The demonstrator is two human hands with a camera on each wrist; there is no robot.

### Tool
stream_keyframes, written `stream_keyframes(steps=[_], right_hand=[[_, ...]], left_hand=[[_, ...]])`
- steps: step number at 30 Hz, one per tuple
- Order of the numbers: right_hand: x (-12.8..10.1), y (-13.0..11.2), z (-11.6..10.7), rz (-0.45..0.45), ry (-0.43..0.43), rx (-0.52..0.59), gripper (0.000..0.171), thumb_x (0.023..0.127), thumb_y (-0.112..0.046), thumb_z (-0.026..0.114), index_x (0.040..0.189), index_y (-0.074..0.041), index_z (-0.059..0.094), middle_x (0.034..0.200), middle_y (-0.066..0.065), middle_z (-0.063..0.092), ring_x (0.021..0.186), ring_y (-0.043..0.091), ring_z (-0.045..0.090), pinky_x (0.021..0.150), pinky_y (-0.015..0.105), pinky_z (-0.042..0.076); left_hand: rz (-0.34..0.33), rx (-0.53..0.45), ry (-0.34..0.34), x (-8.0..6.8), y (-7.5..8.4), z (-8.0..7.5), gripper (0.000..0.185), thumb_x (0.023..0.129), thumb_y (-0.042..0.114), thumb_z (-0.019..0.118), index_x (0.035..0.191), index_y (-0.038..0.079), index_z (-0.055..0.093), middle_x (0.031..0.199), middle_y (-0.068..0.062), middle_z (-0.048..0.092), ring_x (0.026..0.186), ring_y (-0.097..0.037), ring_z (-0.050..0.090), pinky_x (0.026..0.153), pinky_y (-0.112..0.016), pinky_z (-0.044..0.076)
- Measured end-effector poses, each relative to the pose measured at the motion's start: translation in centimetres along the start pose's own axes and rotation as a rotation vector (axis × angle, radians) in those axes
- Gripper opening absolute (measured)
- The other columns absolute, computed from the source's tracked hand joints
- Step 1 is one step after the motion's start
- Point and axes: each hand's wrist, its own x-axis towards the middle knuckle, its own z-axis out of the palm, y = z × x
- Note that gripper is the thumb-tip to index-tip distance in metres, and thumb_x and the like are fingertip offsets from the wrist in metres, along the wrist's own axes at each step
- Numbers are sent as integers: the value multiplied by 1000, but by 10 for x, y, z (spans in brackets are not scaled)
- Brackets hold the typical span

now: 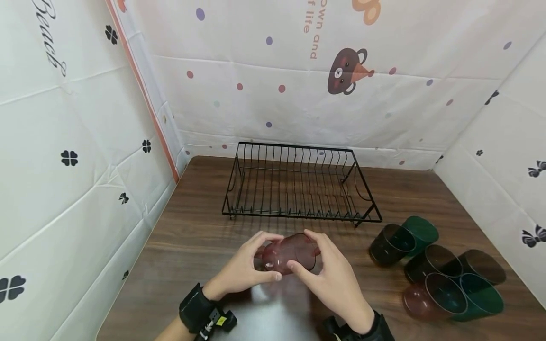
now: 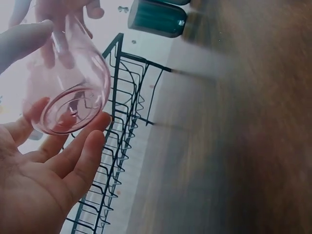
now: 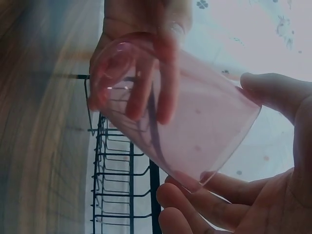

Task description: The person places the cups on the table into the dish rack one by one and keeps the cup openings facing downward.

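Both hands hold a see-through pink glass (image 1: 286, 255) lying nearly sideways above the table, in front of a black wire dish rack. My left hand (image 1: 243, 264) grips its rounded base end, thumb below and fingers above. At the rim end on the right, my right hand (image 1: 334, 277) pinches the wall between thumb and fingers. In the left wrist view the base of the glass (image 2: 73, 109) sits against the left fingertips. The right wrist view has the open rim toward the right palm, and the left fingers (image 3: 141, 92) show through the pink wall.
The black wire dish rack (image 1: 298, 217) stands at the back of the brown wooden table (image 1: 179, 246). Several glasses are grouped at the right, among them a dark one (image 1: 386, 248), a green one (image 1: 424, 232) and a pink one (image 1: 415, 303). White printed sheets (image 1: 256, 104) border the table.
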Motion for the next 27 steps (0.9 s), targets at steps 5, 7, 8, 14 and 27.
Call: stream_keyframes(steps=[5,7,8,14,27], right_hand=[[-2,3,1,23,-9,-3,74,86,-61,73,147,-25,50,123,-8,63,99,7,58,76,30,50],[-2,5,2,30,-19,6,74,87,-61,72,147,-25,49,124,-8,63,101,7,59,79,33,52],[-2,6,2,34,-26,14,74,87,-61,72,148,-26,49,124,-7,63,102,8,59,80,35,53],[-2,10,0,68,-68,80,74,87,-59,73,148,-28,47,120,-5,65,103,10,61,81,37,54],[0,19,2,48,-101,167,65,90,-48,76,145,-31,46,119,-3,66,101,11,63,77,27,52]], left_hand=[[61,20,29,-1,0,-4,71,84,34,83,146,32,49,134,7,55,114,-12,59,96,-31,53],[75,26,38,-1,1,-5,71,84,33,83,147,31,49,135,6,55,114,-12,59,95,-31,53],[77,26,38,-1,2,-6,71,84,32,83,147,30,50,135,6,55,114,-12,58,95,-31,53],[94,46,43,0,4,-10,71,85,33,83,147,29,49,137,5,55,113,-12,59,93,-31,53],[83,36,80,0,10,-17,70,83,31,84,145,35,50,136,9,59,105,-11,60,85,-31,54]])
